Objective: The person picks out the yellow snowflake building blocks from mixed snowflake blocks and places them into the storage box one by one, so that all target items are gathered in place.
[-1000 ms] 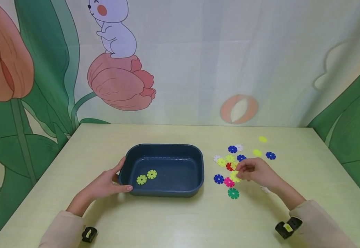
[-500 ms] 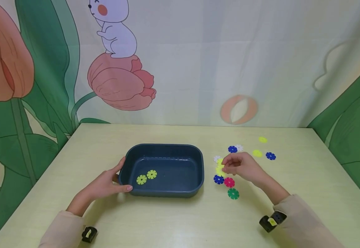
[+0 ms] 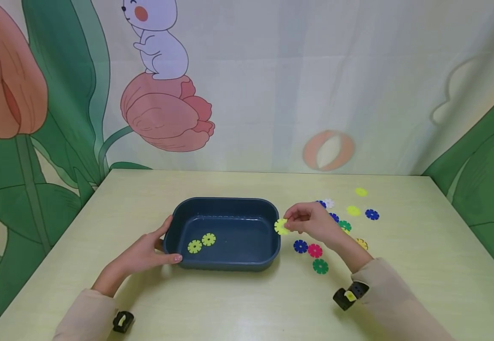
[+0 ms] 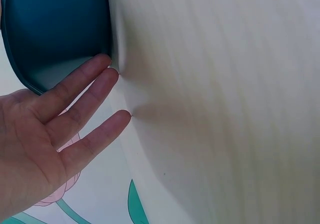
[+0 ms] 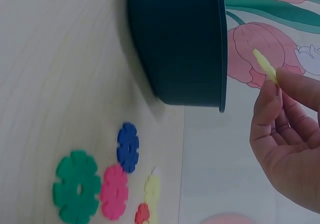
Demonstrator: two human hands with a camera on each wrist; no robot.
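Note:
My left hand (image 3: 146, 251) rests at the left end of a dark blue plastic basin (image 3: 225, 266), thumb on the front corner and forefinger at the rim. In the left wrist view, its other fingers (image 4: 95, 139) stretch out straight beside the basin. Between thumb and forefinger my right hand (image 3: 315, 225) pinches a yellow snowflake disc (image 3: 280, 227), held up at the basin's right rim. The right wrist view shows that disc (image 5: 265, 66) edge-on. Two yellow-green discs, one (image 3: 194, 246) beside another (image 3: 208, 239), lie flat on the basin floor.
Right of the basin, loose discs lie on the table (image 3: 230, 303), among them a blue disc (image 3: 300, 246), a pink disc (image 3: 315, 250) and a green disc (image 3: 320, 266). Farther back are yellow discs (image 3: 353, 210). My right hand covers some. A printed curtain (image 3: 247, 94) hangs behind.
My right hand has moved left from the scattered discs to the basin's right rim, carrying the yellow snowflake disc. My left hand and the basin have stayed put.

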